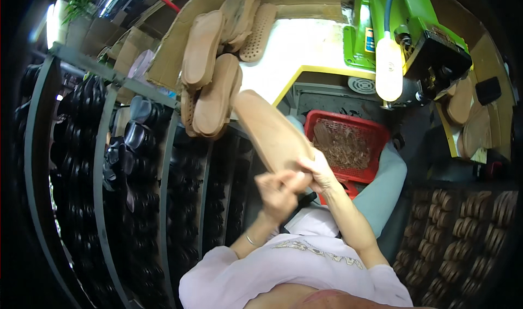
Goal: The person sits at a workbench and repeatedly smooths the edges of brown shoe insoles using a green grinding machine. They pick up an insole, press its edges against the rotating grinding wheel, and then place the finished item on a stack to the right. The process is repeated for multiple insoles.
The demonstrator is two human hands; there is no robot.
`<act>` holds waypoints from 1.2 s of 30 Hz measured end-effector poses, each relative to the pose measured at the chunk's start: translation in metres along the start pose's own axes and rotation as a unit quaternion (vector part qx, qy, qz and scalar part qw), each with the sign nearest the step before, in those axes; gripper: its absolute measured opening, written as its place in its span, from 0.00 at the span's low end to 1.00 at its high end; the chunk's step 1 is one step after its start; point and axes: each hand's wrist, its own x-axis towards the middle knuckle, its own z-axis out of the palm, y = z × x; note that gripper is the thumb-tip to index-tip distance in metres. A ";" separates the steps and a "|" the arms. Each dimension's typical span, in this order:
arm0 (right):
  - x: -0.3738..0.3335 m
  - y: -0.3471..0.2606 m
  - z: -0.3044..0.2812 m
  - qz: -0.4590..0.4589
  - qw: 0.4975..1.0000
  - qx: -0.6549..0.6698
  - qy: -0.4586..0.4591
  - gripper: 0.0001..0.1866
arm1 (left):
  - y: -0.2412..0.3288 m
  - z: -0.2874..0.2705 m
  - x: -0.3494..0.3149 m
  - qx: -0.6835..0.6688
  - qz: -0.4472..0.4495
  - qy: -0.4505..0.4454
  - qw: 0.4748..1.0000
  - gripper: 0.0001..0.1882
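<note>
A long tan shoe sole [273, 133] slants up and to the left in front of my body, smooth face showing. Its near end is gripped by my right hand [317, 173], fingers wrapped at the edge. Against that same end, my left hand [279, 193] is curled closed and blurred by motion. Whatever its fingers pinch is hidden. Ahead on the left, more tan soles [218, 94] lie piled at the edge of the white work table [318, 39], one with rows of holes.
A green machine [397, 15] with a white lamp head [389, 69] stands ahead right. Below the table sits a red basket [376, 174] of tan scraps. Racks of dark shoes [141, 137] line the left; stacked brown soles [457, 227] fill the lower right. Cardboard [305, 1] walls the table.
</note>
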 end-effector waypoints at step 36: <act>-0.241 -0.059 -0.125 -0.393 0.785 -0.193 0.439 0.31 | 0.053 0.163 0.090 -0.638 -0.295 -0.156 0.694 0.09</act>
